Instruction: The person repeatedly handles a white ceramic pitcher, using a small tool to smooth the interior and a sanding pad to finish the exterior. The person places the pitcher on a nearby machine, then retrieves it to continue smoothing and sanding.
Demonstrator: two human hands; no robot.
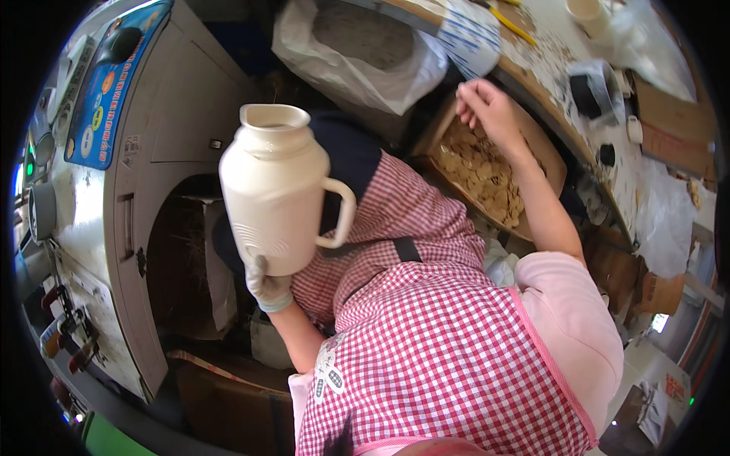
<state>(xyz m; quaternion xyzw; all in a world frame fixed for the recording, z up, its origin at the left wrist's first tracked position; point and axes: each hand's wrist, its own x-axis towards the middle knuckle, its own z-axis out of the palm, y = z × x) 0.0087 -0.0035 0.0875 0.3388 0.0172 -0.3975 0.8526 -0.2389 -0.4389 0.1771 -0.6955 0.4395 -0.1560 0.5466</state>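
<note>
A cream plastic jug (274, 194), shaped like a thermos shell with a spout and side handle, stands upright in front of my lap. My left hand (268, 287), in a pale glove, grips it low down, with the thumb on its side and the other fingers partly hidden. Bare and raised, my right hand (490, 114) is above the far end of an open cardboard box (549, 156). Its fingers are curled together, and whatever they may hold is too small to make out. Many flat, round, yellowish pieces (479, 175) lie in that box.
A white sack (304, 38) stands open at the back. Along the right runs a cluttered workbench (532, 68) with yellow-handled pliers (513, 26) and plastic bags (646, 45). On the left are a white cabinet (182, 99) and a blue mat (114, 91) bearing a black mouse (119, 45).
</note>
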